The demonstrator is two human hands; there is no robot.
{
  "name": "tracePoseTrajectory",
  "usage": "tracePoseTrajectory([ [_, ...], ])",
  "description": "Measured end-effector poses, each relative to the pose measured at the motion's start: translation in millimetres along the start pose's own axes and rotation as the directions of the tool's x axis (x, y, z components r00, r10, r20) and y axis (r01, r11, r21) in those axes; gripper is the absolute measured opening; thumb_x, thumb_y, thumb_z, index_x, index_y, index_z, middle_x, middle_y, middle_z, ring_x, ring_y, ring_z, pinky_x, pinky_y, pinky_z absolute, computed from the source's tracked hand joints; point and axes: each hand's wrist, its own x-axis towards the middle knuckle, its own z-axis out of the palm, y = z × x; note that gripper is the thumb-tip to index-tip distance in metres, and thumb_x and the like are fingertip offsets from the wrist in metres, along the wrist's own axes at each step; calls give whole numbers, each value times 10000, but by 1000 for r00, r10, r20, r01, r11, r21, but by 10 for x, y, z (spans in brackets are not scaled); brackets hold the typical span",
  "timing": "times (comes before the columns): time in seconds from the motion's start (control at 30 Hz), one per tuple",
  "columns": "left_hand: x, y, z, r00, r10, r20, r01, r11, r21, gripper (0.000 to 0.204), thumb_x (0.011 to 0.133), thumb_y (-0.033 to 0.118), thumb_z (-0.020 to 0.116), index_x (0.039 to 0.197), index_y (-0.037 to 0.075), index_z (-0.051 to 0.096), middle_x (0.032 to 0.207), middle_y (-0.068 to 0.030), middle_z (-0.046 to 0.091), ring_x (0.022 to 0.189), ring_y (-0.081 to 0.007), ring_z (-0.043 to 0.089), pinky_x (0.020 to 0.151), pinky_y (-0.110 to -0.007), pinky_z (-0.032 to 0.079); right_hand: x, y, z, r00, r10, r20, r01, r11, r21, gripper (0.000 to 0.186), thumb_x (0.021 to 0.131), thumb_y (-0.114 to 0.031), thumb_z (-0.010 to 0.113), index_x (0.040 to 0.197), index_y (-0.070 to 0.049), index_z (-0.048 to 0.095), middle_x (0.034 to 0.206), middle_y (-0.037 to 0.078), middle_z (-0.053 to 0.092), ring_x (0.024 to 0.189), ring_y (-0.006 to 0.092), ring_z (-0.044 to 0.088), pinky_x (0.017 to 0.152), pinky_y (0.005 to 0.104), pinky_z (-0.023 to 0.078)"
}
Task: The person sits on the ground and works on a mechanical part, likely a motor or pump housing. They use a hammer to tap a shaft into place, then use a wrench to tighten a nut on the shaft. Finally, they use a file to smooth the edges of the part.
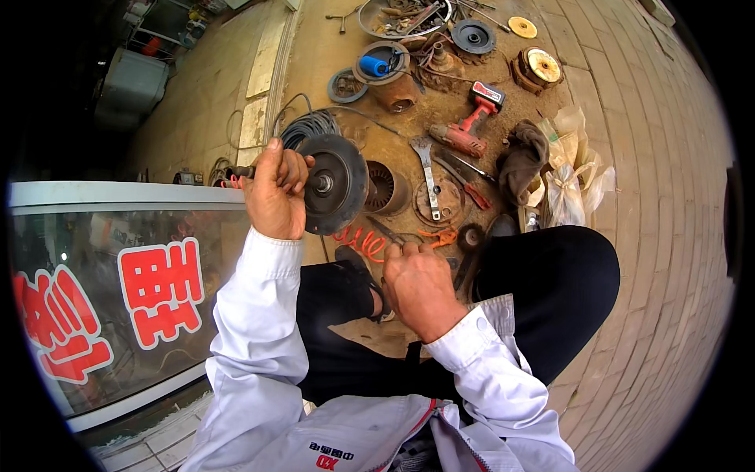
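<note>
My left hand [277,197] is raised at the left, its fingers curled beside the centre of a dark round metal disc [340,206] with a short bright shaft in its middle. The fingers appear to hold the disc by this middle part; the grip itself is partly hidden. A dark stub [241,171] sticks out on the far side of the fist. Low in front of me, my right hand [423,287] is closed, knuckles up, and what it holds is hidden. A thin dark bar [385,230] lies just beyond it. Behind the disc stands a slotted motor stator [385,189].
A red cordless impact wrench [469,126], a silver wrench [427,177], and red-handled pliers [476,197] lie on the dirty ground. Beyond are a rusty pump housing [393,82] and a tool-filled bowl [401,20]. An orange coiled hose [363,242] runs near my foot. A glass case [157,236] stands left.
</note>
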Motion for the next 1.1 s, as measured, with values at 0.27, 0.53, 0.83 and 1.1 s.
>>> tracePoseTrajectory([
  [0.27,191,-557,-111,998,-59,-34,63,991,120,510,1128,307,445,669,151,286,605,-12,299,620,-161,367,929,-408,462,30,53,-58,1000,-9,20,8,1000,11,186,781,-86,719,949,-19,674,919,164,702,891,312,700,763,401,559],
  [0.53,281,-1120,-275,982,-47,-180,66,992,104,485,1068,231,579,645,134,360,599,9,347,555,-129,336,791,-360,482,50,64,-69,1000,-7,5,7,1000,14,193,759,-72,740,936,-32,675,894,149,707,865,300,706,748,388,559],
  [0.83,256,-1372,-323,960,-51,-275,78,993,88,513,1063,234,605,629,134,352,593,10,340,556,-123,342,764,-358,492,69,58,-21,1000,-20,20,20,1000,18,180,759,-70,734,925,-37,672,878,144,702,847,287,698,743,394,547],
  [1.1,221,-1423,-196,973,-22,-229,57,988,146,513,1075,252,589,629,118,374,589,3,370,566,-129,354,709,-337,470,79,45,25,999,-25,28,24,999,27,219,735,-57,748,938,-29,669,880,145,695,852,288,693,757,390,541],
])
